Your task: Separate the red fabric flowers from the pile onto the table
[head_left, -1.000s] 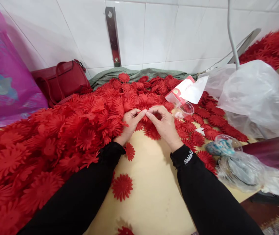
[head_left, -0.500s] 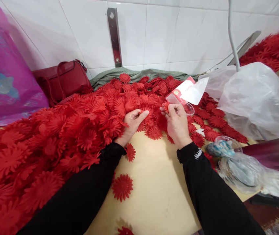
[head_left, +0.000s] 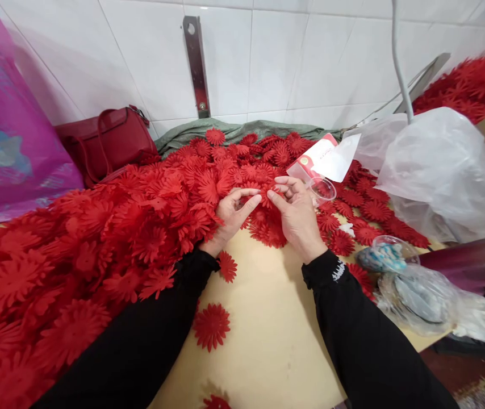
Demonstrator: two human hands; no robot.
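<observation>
My left hand [head_left: 230,218] and my right hand [head_left: 300,218] meet in front of a heap of red cut-out flower pieces [head_left: 149,238]. Between their fingertips is a red flower piece [head_left: 271,196] with narrow petals, partly covered by the fingers. My right thumb and forefinger pinch it, while the other right fingers stick out behind. My left thumb and fingers close at its left edge; what lies inside that pinch is mostly covered. Below the hands, a single flower piece [head_left: 212,327] lies flat on the pale tabletop [head_left: 263,324].
A red handbag [head_left: 110,139] and a purple bag [head_left: 12,125] stand at left. To the right are a white-and-red box [head_left: 314,154], a clear plastic cup [head_left: 324,190], white plastic bags [head_left: 447,170] and a wrapped bundle [head_left: 421,298]. A metal bracket [head_left: 195,65] is on the tiled wall.
My right hand has moved left, bringing the flower piece up to my left fingertips. The gap between the hands has closed. My left hand has barely moved.
</observation>
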